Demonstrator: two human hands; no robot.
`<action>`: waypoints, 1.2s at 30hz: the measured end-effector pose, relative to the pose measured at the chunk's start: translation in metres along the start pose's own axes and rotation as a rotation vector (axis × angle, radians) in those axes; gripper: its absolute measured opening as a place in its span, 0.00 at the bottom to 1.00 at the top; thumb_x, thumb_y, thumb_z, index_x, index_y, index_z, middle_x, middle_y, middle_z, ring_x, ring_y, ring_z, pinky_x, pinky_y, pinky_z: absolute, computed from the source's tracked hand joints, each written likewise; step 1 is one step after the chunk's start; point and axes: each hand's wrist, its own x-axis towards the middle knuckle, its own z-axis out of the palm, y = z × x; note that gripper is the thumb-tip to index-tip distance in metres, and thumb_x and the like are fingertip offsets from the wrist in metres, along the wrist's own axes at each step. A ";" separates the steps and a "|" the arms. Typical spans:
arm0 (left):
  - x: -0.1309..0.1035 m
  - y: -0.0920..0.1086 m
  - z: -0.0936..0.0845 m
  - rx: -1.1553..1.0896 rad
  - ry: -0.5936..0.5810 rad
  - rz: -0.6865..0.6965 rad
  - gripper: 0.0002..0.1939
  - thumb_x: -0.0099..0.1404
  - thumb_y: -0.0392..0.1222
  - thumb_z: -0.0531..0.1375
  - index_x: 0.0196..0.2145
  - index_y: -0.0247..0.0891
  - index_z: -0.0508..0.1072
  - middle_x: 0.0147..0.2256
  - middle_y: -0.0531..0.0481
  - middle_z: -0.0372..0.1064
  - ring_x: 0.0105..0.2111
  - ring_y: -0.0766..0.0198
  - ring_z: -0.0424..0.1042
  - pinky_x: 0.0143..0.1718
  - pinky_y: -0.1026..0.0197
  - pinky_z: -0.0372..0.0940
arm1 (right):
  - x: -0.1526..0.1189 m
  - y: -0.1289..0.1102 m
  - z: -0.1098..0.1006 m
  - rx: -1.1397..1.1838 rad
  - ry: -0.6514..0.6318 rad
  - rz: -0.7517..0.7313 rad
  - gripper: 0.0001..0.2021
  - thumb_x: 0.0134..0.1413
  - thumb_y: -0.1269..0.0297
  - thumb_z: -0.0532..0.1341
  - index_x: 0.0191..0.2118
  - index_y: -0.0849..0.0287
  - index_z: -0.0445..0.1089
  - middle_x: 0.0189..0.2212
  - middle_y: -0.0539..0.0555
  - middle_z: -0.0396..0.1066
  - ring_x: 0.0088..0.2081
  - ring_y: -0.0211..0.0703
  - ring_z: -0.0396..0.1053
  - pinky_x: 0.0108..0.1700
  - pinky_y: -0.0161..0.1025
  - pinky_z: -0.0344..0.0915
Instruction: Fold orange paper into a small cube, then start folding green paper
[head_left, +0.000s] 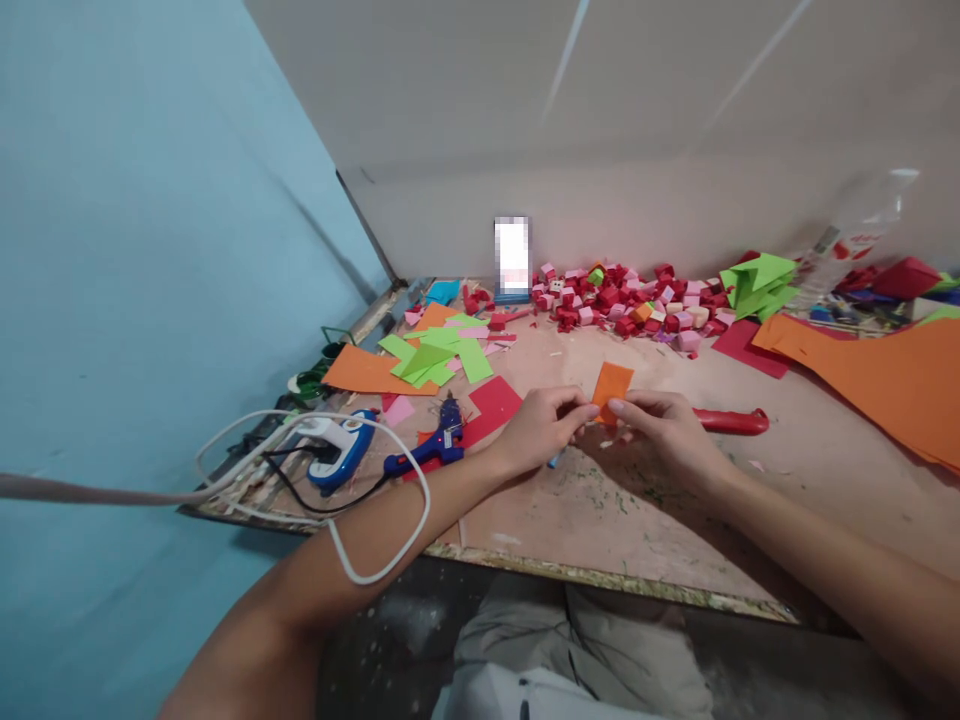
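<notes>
A small rectangle of orange paper is held upright over the table between both hands. My left hand pinches its lower left edge, fingers closed. On the other side my right hand grips its lower right part between thumb and fingers. Just beyond my right hand lies a red-handled tool; its other end is hidden behind that hand. A blue glue gun rests on the table left of my left hand, beside a sheet of red paper.
Many small folded red and pink paper pieces are heaped along the back wall near a lit phone. Green strips lie at left, large orange sheets at right. A white cable loops over my left forearm from a blue power strip.
</notes>
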 end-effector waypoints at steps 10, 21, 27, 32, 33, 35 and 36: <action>0.002 -0.009 -0.001 -0.157 -0.038 -0.047 0.18 0.72 0.55 0.64 0.36 0.35 0.76 0.28 0.52 0.71 0.28 0.66 0.71 0.33 0.63 0.65 | -0.002 -0.004 0.004 -0.034 -0.014 0.048 0.22 0.51 0.42 0.76 0.27 0.59 0.80 0.25 0.56 0.77 0.29 0.46 0.71 0.36 0.42 0.67; 0.004 -0.012 0.000 -0.190 -0.016 -0.041 0.19 0.71 0.57 0.65 0.35 0.36 0.75 0.30 0.52 0.71 0.28 0.67 0.70 0.31 0.63 0.65 | -0.002 0.001 0.004 -0.061 -0.115 0.057 0.21 0.55 0.44 0.74 0.28 0.60 0.82 0.25 0.57 0.77 0.28 0.44 0.70 0.34 0.42 0.66; 0.004 -0.006 0.001 -0.207 0.039 -0.039 0.21 0.69 0.58 0.66 0.32 0.35 0.74 0.29 0.52 0.70 0.28 0.67 0.70 0.32 0.63 0.65 | -0.001 0.004 0.003 -0.078 -0.138 0.055 0.23 0.55 0.42 0.73 0.28 0.60 0.82 0.26 0.58 0.78 0.28 0.45 0.71 0.34 0.42 0.67; 0.005 -0.003 -0.001 -0.236 0.124 -0.037 0.20 0.68 0.57 0.67 0.34 0.36 0.75 0.27 0.53 0.69 0.26 0.67 0.68 0.30 0.63 0.63 | -0.002 -0.001 0.004 -0.093 -0.171 0.048 0.24 0.56 0.41 0.72 0.27 0.60 0.82 0.25 0.58 0.77 0.28 0.45 0.71 0.34 0.42 0.67; 0.005 -0.003 -0.002 -0.225 0.158 -0.024 0.19 0.69 0.56 0.67 0.34 0.36 0.75 0.27 0.53 0.69 0.26 0.67 0.68 0.30 0.63 0.63 | -0.002 -0.002 0.004 -0.086 -0.169 0.054 0.24 0.56 0.40 0.73 0.28 0.60 0.82 0.25 0.58 0.77 0.28 0.45 0.71 0.34 0.42 0.67; 0.006 -0.004 -0.003 -0.188 0.195 0.010 0.17 0.69 0.54 0.66 0.33 0.36 0.75 0.27 0.52 0.70 0.27 0.66 0.69 0.31 0.63 0.63 | -0.002 -0.002 0.004 -0.082 -0.157 0.059 0.24 0.54 0.41 0.73 0.28 0.60 0.81 0.25 0.57 0.77 0.28 0.44 0.71 0.33 0.41 0.66; 0.006 -0.005 -0.004 -0.171 0.196 0.024 0.17 0.70 0.54 0.66 0.33 0.36 0.75 0.28 0.52 0.70 0.28 0.66 0.69 0.32 0.63 0.63 | -0.002 -0.002 0.004 -0.086 -0.159 0.059 0.24 0.54 0.41 0.74 0.29 0.61 0.81 0.25 0.56 0.76 0.28 0.43 0.71 0.33 0.41 0.66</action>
